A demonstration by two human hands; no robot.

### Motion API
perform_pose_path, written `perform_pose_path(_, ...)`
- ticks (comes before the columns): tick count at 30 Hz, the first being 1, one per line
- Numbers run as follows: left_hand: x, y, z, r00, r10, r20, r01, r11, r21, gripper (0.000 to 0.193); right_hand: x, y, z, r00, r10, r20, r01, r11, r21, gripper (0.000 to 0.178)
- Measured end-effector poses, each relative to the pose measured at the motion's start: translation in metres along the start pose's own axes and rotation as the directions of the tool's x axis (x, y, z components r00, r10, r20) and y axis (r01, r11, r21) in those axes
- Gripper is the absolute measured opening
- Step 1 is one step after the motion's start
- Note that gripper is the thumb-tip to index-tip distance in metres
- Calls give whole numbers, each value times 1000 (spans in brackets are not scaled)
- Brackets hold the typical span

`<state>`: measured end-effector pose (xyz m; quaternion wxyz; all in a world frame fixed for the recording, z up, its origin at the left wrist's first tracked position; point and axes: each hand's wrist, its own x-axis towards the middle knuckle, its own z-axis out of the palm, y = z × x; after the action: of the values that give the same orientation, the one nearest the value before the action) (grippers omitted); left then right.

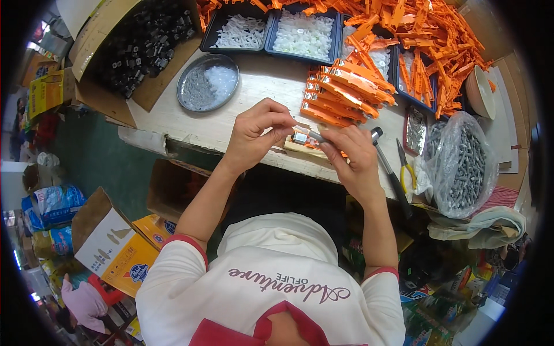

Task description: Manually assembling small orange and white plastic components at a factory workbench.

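Over the table's front edge, my left hand (249, 138) is closed in a pinch on a small whitish piece (299, 129), mostly covered by the fingertips. My right hand (353, 151) grips a short grey cylindrical part (315, 136), its end facing the whitish piece. Whether the two pieces touch, I cannot tell. Below them a pale block (306, 149) lies at the edge, partly hidden by my hands. Just beyond my fingers stands a stack of orange plastic parts (349, 86). A hammer (393, 176) lies right of my right hand, beside yellow-handled pliers (408, 172).
A round metal dish (181, 92) holds small clear and grey pieces. Dark trays (267, 47) of white pieces line the back, near heaped orange parts (430, 34). A carton (95, 43) of black parts stands left; a clear bag (466, 173) of grey parts sits right.
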<state>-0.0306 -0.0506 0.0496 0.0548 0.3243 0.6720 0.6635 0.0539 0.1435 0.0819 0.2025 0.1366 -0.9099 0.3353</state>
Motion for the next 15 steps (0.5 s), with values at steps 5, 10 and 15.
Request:
perform_pose_path(5, 1, 3, 4, 999, 40, 20, -41, 998, 48, 17, 1, 0, 0, 1000, 16, 24, -16, 1000, 0, 17)
perform_pose_path(10, -1, 2, 6, 999, 40, 5, -40, 999, 10, 16, -1, 4, 2, 1000, 16, 22, -16, 1000, 1, 17)
perform_pose_path(15, -2, 5, 8, 971, -228, 68, 238, 928, -286, 15, -8, 9, 4, 999, -44, -30, 43, 999, -31, 19)
